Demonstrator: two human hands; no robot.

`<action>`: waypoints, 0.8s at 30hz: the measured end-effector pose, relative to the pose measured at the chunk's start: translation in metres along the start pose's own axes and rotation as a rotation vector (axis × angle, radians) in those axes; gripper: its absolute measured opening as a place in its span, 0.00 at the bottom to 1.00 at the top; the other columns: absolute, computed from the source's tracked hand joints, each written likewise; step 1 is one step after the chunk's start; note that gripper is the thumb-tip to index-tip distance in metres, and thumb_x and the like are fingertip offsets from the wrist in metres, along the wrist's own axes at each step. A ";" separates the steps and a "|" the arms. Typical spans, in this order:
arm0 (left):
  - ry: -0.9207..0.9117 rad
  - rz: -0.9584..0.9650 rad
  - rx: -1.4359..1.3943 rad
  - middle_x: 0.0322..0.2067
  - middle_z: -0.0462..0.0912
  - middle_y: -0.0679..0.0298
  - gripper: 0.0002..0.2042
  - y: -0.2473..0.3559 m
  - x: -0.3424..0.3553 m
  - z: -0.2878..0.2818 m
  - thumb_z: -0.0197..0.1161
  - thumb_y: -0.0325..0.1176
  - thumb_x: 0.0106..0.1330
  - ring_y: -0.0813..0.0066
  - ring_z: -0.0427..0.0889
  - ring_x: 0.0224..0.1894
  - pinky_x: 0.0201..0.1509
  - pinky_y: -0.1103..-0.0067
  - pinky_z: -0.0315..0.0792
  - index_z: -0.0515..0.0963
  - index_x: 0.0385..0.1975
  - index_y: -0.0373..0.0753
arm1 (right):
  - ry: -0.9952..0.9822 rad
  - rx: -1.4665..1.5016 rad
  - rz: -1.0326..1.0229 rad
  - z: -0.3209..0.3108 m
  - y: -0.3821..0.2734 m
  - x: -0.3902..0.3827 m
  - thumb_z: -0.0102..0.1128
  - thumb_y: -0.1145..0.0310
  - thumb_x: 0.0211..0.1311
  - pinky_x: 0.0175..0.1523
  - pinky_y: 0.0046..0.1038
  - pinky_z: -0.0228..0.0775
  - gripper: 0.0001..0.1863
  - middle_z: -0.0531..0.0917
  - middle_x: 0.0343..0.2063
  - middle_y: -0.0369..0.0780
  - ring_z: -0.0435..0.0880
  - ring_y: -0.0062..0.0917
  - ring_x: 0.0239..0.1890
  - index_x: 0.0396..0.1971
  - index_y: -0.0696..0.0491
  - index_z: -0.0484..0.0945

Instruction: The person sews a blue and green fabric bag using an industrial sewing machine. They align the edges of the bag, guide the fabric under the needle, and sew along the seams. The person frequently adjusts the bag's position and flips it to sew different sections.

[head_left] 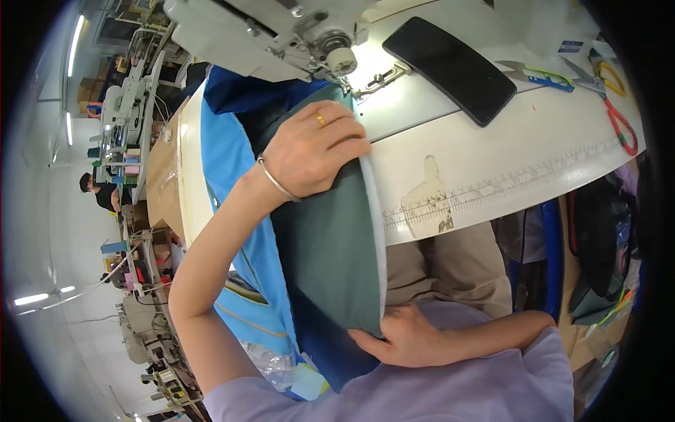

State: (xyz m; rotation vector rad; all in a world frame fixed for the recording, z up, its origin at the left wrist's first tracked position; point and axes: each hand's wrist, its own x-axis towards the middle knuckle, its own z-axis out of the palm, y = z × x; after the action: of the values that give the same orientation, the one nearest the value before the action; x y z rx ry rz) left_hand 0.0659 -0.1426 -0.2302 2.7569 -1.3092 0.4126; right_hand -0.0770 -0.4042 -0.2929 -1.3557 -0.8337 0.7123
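Observation:
A dark green fabric panel with a pale edge strip runs from the sewing machine's needle area down to my lap. My left hand lies over its upper part, just below the presser foot. Its fingers are bent together at the pale edge; the fingertips are partly hidden. Farther down, my right hand pinches the same edge between thumb and fingers. Bright blue fabric hangs along the left side, with darker blue cloth bunched near the machine.
The sewing machine head overhangs the work. On the white table lie a black phone, green-and-blue handled snips and red-handled scissors. A ruler scale follows the table's near edge. Other machines and a person appear at left.

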 end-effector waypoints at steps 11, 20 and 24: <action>-0.064 -0.104 -0.074 0.36 0.81 0.65 0.11 0.004 0.002 -0.001 0.63 0.21 0.48 0.61 0.82 0.43 0.50 0.69 0.77 0.80 0.31 0.42 | -0.039 -0.005 -0.003 -0.013 -0.002 -0.001 0.65 0.61 0.67 0.31 0.44 0.76 0.18 0.82 0.20 0.53 0.83 0.49 0.23 0.26 0.63 0.79; -0.149 -0.197 -0.169 0.30 0.75 0.64 0.11 0.027 0.007 0.008 0.61 0.18 0.42 0.60 0.77 0.35 0.41 0.69 0.73 0.74 0.23 0.42 | -0.078 -0.029 0.019 -0.012 0.009 -0.002 0.66 0.62 0.66 0.32 0.45 0.77 0.17 0.82 0.20 0.53 0.83 0.50 0.23 0.27 0.63 0.79; -0.085 -0.328 -0.251 0.38 0.81 0.61 0.13 0.041 -0.005 0.006 0.62 0.14 0.45 0.59 0.79 0.39 0.44 0.69 0.75 0.78 0.29 0.40 | 0.008 0.022 0.045 -0.005 0.023 -0.006 0.66 0.62 0.66 0.31 0.46 0.76 0.17 0.82 0.19 0.52 0.84 0.49 0.22 0.28 0.63 0.81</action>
State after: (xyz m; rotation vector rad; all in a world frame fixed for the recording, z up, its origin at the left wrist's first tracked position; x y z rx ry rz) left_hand 0.0328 -0.1664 -0.2400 2.7245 -0.8291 0.1019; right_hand -0.0752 -0.4101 -0.3163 -1.3596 -0.7895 0.7486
